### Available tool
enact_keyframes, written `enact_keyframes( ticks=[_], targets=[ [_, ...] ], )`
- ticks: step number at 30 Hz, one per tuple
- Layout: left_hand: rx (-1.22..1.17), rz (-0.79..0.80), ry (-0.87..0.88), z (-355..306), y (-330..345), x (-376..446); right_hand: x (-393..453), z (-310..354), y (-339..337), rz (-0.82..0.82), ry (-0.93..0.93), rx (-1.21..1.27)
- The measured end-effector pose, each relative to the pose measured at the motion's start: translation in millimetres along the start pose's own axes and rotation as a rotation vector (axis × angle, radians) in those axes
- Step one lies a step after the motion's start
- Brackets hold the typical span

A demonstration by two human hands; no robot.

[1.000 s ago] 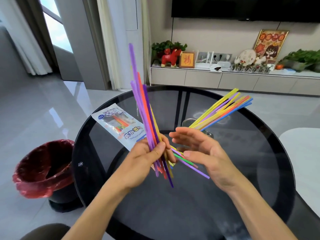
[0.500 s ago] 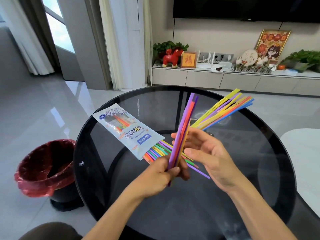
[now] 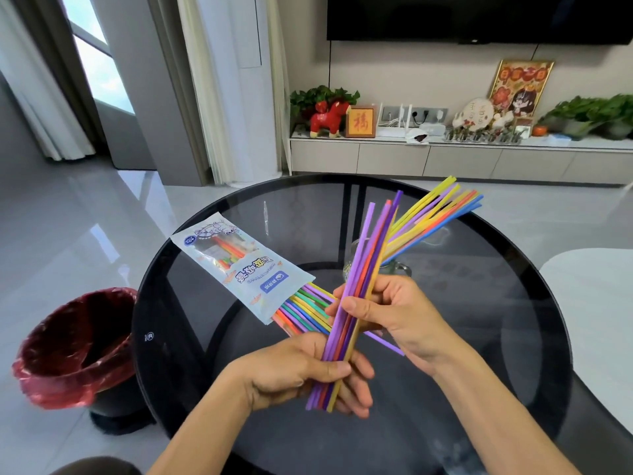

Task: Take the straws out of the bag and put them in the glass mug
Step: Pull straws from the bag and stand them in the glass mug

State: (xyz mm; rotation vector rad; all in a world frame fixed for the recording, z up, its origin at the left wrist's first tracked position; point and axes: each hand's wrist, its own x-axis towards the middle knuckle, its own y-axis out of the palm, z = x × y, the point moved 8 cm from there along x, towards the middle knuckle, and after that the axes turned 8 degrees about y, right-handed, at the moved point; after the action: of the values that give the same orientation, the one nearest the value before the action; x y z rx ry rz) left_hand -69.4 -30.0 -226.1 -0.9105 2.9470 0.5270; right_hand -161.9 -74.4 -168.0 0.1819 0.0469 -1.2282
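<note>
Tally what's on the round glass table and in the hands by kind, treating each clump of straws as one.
Straw bunches: 3, one held by both hands, one in the glass mug, one sticking out of the bag
Straw bags: 1
Glass mugs: 1
Total: 5

On the round black glass table point(image 3: 479, 337), the bare stretch along the right edge and the near edge leaves room for a hand to pass. Toward the left edge, the pale blue printed straw bag point(image 3: 239, 265) blocks the way, with loose coloured straws point(image 3: 305, 311) spilling from its mouth. At the middle, the clear glass mug point(image 3: 356, 258) stands with a fan of straws point(image 3: 442, 214) leaning out toward the far right edge.
</note>
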Motion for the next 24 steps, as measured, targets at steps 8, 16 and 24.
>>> enact_keyframes(
  ticks=[8, 16, 24],
  targets=[
    [-0.033, 0.179, -0.055, -4, 16, -7, -3, -3, -2, 0.034, 0.037, -0.023],
    [0.296, -0.585, 0.081, -24, -51, -14, -1, -2, -41, -0.431, 0.000, 0.060],
    [0.311, -0.901, 0.232, -47, -77, -35, 0, 46, -110, -1.099, -0.283, 0.158]
  ],
)
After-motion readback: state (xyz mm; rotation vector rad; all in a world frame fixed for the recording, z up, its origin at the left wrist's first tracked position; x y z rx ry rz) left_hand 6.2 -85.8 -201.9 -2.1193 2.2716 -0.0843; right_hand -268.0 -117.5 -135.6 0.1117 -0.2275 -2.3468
